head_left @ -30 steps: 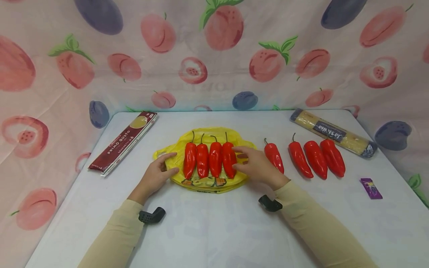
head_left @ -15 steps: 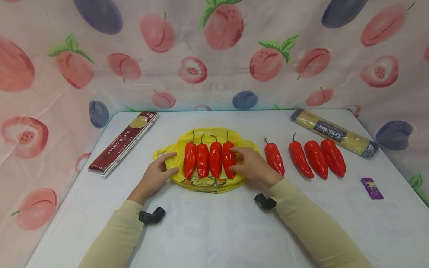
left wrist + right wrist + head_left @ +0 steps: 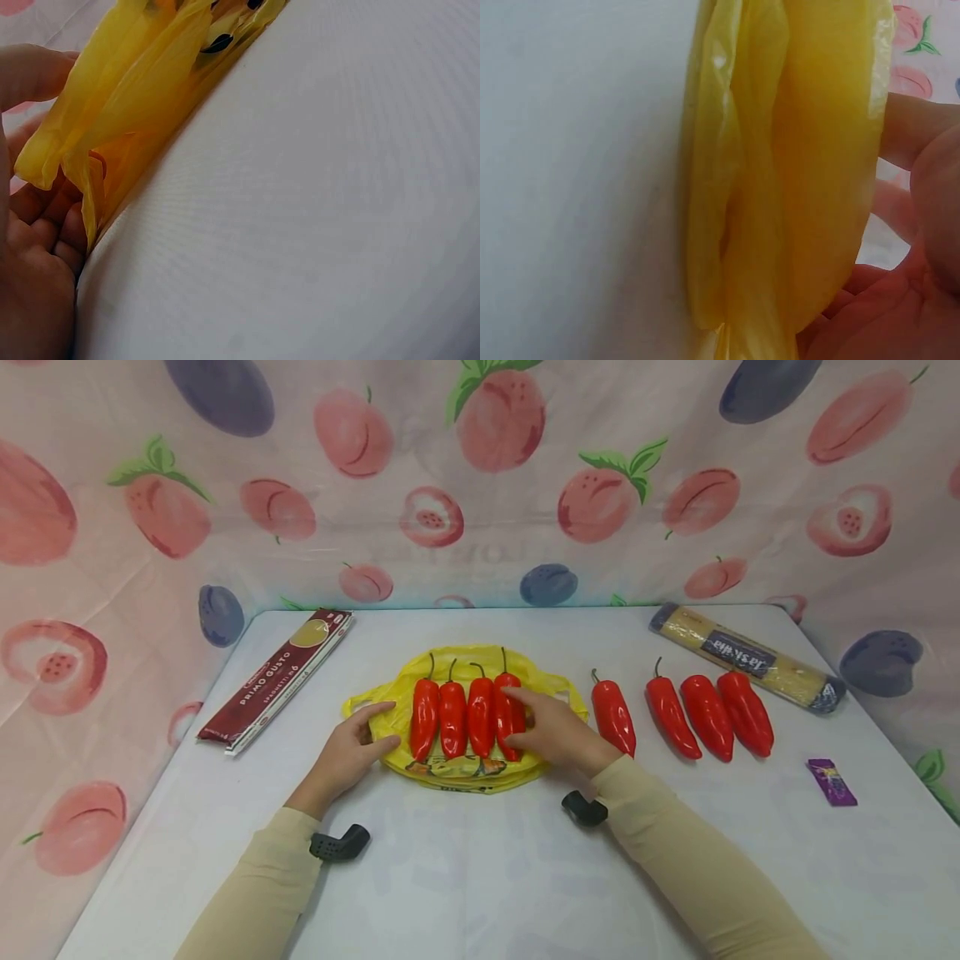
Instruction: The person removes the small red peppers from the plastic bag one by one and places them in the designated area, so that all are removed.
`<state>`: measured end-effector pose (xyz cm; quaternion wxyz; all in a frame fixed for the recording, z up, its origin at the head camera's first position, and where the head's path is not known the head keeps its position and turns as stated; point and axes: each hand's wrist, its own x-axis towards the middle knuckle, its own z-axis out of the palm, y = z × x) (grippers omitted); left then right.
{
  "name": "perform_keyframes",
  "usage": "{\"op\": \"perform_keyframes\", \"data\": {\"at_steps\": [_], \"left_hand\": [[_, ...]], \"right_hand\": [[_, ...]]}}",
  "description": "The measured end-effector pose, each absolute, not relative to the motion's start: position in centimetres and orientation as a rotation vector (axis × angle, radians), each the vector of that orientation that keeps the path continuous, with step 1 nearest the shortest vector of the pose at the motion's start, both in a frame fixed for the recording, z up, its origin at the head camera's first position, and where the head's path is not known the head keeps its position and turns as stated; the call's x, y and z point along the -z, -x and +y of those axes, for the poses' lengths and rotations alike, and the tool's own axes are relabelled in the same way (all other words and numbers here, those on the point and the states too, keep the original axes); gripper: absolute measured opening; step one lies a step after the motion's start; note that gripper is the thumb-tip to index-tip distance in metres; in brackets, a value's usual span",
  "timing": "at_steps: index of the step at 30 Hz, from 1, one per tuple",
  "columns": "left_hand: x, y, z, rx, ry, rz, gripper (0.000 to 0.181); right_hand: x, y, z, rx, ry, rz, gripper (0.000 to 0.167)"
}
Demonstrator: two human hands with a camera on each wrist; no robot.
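A maroon spaghetti packet [image 3: 274,681] slants at the left, its far end angled rightward. The left hand [image 3: 354,752] sits with thumb and fingers spread apart at the edge of a yellow plastic bag [image 3: 536,767]. On the bag, four red peppers [image 3: 452,720] lie side by side, long axes nearly front to back, stems toward the back, tips toward the person. The right hand [image 3: 555,731], thumb and fingers parted, touches the rightmost pepper [image 3: 504,718] of this row. Next come a single pepper [image 3: 613,717] and three more peppers [image 3: 707,718], tips slanting front-right. Behind these, a pasta packet [image 3: 746,657] slopes toward front-right; a small purple wrapper [image 3: 831,782] lies farther right. A white bench [image 3: 465,877] carries everything, backed by pink fruit-printed cloth [image 3: 495,527].
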<state>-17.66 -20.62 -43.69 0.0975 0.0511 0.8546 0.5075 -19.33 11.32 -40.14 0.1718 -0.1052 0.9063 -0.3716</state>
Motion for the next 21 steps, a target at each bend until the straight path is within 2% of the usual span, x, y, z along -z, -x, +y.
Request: {"op": "perform_keyframes", "data": {"at_steps": [8,21], "left_hand": [[43.78,17.68,-20.7,-1.507,-0.149,2.527,0.059],[44.01,17.77,-20.78,-1.525,-0.16,2.517,0.06]], "right_hand": [[40.4,19.53,10.97,1.059,0.32,2.54,0.071],[40.71,19.76,11.3,1.12,0.394,2.533,0.071]]}}
